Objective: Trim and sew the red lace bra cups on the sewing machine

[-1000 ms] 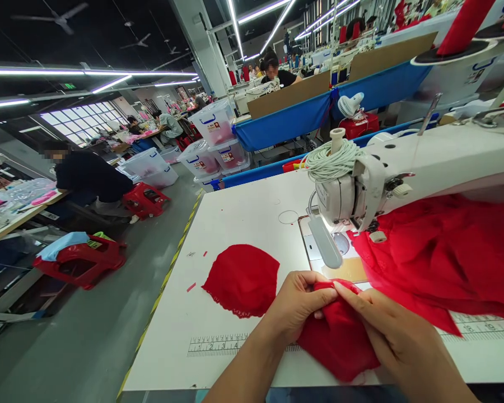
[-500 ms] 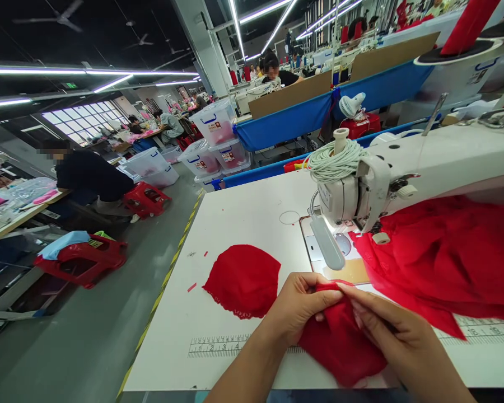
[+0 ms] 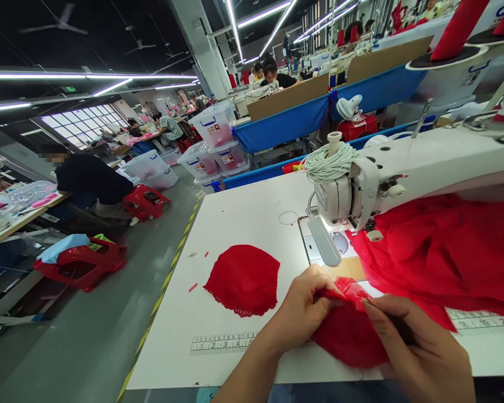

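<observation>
White tube lights (image 3: 33, 75) glare under a dark ceiling (image 3: 21, 50); frame edges look stretched.

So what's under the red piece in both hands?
White tabletop and a printed ruler show either side of the red piece, which the left hand and right hand pinch. Directly beneath, the red piece hides the view, so that part cannot be told.

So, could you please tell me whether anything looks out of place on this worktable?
Just minor litter: two small red scraps lie loose on the white tabletop, left of the flat red piece; they look like stray offcuts. Nothing looks spilled.
</observation>
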`<state>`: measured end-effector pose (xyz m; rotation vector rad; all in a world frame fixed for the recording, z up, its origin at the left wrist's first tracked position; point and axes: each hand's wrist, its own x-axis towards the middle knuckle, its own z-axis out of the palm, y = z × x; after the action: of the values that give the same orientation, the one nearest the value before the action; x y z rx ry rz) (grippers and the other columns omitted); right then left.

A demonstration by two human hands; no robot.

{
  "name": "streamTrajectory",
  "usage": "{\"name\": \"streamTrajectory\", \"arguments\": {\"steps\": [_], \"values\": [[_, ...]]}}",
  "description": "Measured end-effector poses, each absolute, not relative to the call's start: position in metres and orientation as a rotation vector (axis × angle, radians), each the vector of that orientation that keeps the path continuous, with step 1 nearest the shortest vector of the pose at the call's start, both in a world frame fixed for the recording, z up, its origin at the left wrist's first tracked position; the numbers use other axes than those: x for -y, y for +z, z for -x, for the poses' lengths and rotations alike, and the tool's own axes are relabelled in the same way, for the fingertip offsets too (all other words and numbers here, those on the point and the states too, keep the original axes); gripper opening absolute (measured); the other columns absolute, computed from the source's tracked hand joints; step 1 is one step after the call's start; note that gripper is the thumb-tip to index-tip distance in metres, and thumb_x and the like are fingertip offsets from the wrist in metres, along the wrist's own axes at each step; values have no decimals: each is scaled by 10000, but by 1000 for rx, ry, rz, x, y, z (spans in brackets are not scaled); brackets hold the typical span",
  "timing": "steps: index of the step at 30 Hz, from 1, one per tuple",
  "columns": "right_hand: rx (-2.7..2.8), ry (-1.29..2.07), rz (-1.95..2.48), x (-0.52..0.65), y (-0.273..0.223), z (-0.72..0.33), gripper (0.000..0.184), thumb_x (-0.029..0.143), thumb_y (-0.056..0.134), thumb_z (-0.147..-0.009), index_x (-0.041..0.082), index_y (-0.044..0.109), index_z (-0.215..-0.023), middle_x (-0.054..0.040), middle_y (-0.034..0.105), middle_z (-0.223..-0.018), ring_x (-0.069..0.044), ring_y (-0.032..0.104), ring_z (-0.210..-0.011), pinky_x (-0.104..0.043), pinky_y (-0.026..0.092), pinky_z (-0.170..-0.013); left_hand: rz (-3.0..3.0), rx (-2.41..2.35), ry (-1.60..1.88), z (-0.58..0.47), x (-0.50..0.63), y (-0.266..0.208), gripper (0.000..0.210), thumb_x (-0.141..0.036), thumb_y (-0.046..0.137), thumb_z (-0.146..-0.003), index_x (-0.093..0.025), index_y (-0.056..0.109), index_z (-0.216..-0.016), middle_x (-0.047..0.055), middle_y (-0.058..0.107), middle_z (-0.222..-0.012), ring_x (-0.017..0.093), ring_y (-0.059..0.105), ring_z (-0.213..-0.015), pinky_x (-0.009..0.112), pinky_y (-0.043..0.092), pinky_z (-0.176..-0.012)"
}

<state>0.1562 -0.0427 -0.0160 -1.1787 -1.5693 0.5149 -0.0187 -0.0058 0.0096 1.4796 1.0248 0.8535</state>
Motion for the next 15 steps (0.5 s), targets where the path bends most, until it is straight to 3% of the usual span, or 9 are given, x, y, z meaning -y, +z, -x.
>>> {"name": "streamTrajectory", "arguments": {"steps": [2, 5, 10, 15], "values": [[1664, 476, 1148, 39, -16, -162, 73, 245, 544, -936, 259, 600, -893, 59, 658, -690, -105, 624, -556, -151, 498, -541, -1486, -1003, 801, 20, 8, 11, 75, -262, 644, -817, -188, 634, -827, 15, 545, -867, 154, 496, -831, 249, 378, -740], [1839, 363, 1085, 33, -15, -169, 104, 220, 502, -948, 238, 599, -915, 3, 656, -813, -105, 635, -625, -156, 488, -517, -1483, -987, 679, 16, 14, 14, 298, -314, 714, -773, -211, 663, -1048, 0, 596, -815, 152, 514, -752, 245, 364, -670], [1874, 149, 862, 42, 0, -160, 180, 87, 449, -908, 216, 574, -922, -32, 668, -838, -118, 668, -695, -170, 533, -581, -1956, -1240, 457, 0, 20, 17, 183, -248, 556, -878, -223, 723, -807, 0, 644, -710, 167, 515, -714, 282, 305, -640], [1767, 89, 737, 66, 2, -154, 224, 92, 504, -864, 244, 633, -965, 2, 695, -756, -144, 674, -625, -194, 552, -560, -2284, -1518, 61, -12, 23, 21, 171, -192, 525, -853, -244, 674, -919, -6, 716, -899, 188, 566, -812, 292, 202, -548]]}}
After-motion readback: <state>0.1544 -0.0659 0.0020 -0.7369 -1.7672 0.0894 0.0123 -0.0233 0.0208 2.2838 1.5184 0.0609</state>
